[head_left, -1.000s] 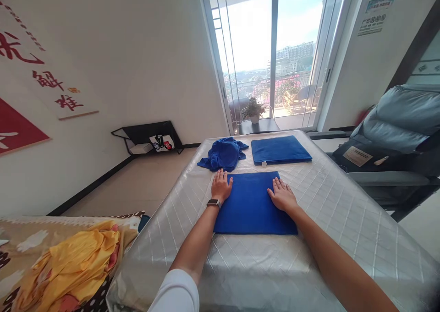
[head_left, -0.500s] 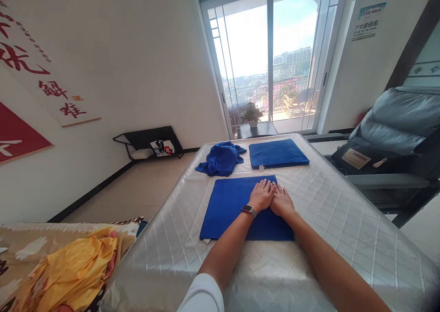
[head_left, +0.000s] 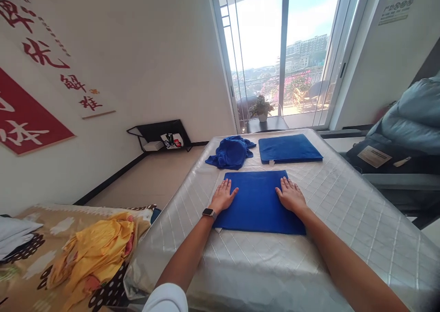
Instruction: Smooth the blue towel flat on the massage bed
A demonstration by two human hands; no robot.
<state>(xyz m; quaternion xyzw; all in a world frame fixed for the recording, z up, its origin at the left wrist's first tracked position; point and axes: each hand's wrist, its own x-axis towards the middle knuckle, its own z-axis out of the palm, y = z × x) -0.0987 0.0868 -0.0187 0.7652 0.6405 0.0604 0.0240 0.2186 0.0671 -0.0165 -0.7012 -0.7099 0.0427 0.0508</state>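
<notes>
One blue cloth (head_left: pixel 257 206) partly under the fingers (head_left: pixel 225 186)

Free room, near: bare quilted mattress (head_left: pixel 261 252) is showing between the two forearms, which are closing off that strip at either side. Free room, right: a broad bare stretch is spreading from the right hand (head_left: pixel 291 196) toward the armchair (head_left: pixel 395 182). Free room, left: a narrower margin is running outside the left hand (head_left: pixel 223 197). Obstacles, far: a crumpled blue cloth (head_left: pixel 234 152) and a folded blue cloth (head_left: pixel 290 148) are blocking the way, a slim gap parting them.
</notes>
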